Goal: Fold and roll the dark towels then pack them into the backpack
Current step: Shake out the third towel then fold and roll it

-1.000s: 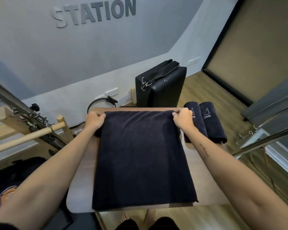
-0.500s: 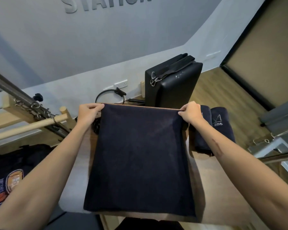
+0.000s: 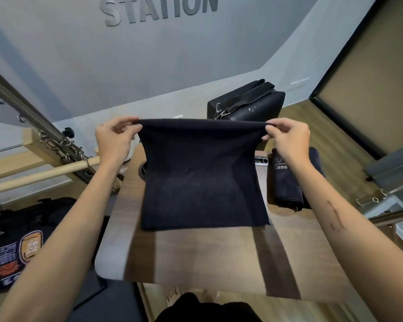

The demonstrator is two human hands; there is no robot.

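A dark navy towel [image 3: 203, 177] hangs in the air above the wooden table [image 3: 219, 256], its lower edge near the table's far half. My left hand [image 3: 113, 140] pinches its upper left corner and my right hand [image 3: 286, 138] pinches its upper right corner, stretching the top edge taut. Two rolled dark towels [image 3: 289, 180] with white lettering lie side by side on the table's right, just under my right wrist. A black bag [image 3: 249, 103] with a strap and metal clips stands on the floor beyond the table's far edge.
A wooden bar [image 3: 44, 175] with springs and chains on a metal frame stands at the left. A dark printed garment [image 3: 16, 247] lies at lower left. Metal rails [image 3: 386, 194] sit at the right. A grey wall carries the lettering "STATION".
The towel lay flat on the table a second ago with my hands on its far corners. Both hands have lifted those corners up, and the towel now hangs clear of the near half of the table.
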